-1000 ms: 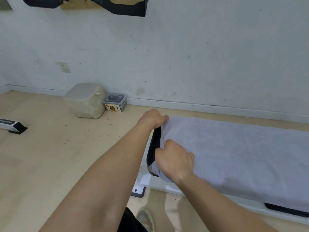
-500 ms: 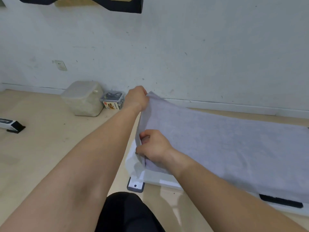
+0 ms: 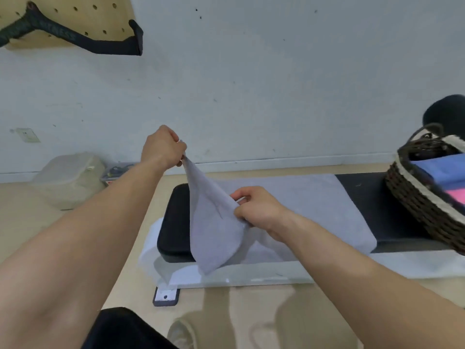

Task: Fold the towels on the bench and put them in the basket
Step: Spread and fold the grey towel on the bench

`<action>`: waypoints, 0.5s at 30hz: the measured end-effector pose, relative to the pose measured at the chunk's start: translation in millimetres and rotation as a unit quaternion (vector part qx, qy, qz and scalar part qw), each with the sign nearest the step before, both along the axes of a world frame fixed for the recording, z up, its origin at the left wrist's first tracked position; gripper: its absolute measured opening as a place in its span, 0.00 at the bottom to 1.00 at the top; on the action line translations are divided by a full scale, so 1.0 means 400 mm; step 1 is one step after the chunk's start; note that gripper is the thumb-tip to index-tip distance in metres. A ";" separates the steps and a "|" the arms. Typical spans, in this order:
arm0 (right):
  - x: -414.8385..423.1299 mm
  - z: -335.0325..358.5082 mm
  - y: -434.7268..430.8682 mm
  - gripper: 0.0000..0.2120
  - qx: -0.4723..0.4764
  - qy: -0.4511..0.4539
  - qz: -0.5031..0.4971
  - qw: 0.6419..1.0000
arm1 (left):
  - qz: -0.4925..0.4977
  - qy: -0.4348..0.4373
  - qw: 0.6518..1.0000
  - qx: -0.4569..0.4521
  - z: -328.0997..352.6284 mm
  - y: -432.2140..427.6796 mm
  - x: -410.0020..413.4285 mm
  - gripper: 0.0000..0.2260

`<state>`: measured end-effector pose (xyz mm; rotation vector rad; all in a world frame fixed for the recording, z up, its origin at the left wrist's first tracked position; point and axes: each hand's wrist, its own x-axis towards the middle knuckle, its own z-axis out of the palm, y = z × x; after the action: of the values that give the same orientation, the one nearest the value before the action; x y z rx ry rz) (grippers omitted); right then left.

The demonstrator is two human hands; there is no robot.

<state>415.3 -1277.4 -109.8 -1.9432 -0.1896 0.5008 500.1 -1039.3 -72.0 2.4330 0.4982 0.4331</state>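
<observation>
We see the left hand [image 3: 162, 147] raised above the near end of the bench [image 3: 173, 222], its fingers closed tight on one corner of the grey towel [image 3: 214, 230]. The right hand [image 3: 259, 210] is lower and more to the right, and it pinches the other lifted corner between thumb and fingers; the fingertips themselves are partly covered by the cloth. Between the two hands the towel hangs as a slanted sheet, and its lowest fold drops in front of the bench edge. The rest of the towel lies flat on the black pad and reaches toward the basket [image 3: 412, 197]. We cannot tell how the lifted part joins the flat part, because the hanging sheet and the right forearm hide that place. The woven basket stands on the far right end of the bench and is cut off by the picture edge; inside we make out blue and pink cloth, but not how it is folded. Behind the basket a dark round object [image 3: 445, 112] is also cut off and we cannot identify it.
</observation>
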 end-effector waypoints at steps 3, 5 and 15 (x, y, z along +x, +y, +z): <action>-0.006 -0.015 -0.154 0.12 -0.013 0.014 -0.057 0.998 | -0.035 0.001 0.999 0.016 0.020 -0.124 0.025 0.08; -0.014 -0.019 -0.251 0.10 -0.012 0.017 -0.085 0.996 | -0.063 -0.001 0.998 0.027 0.031 -0.214 0.041 0.07; -0.031 -0.060 -0.600 0.08 0.030 0.007 -0.103 0.994 | -0.217 -0.028 0.974 0.066 0.057 -0.612 0.121 0.11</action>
<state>402.7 -1517.3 -133.8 -1.8753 0.0055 0.3683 548.4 -1284.2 -49.2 2.5538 -0.0958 0.3526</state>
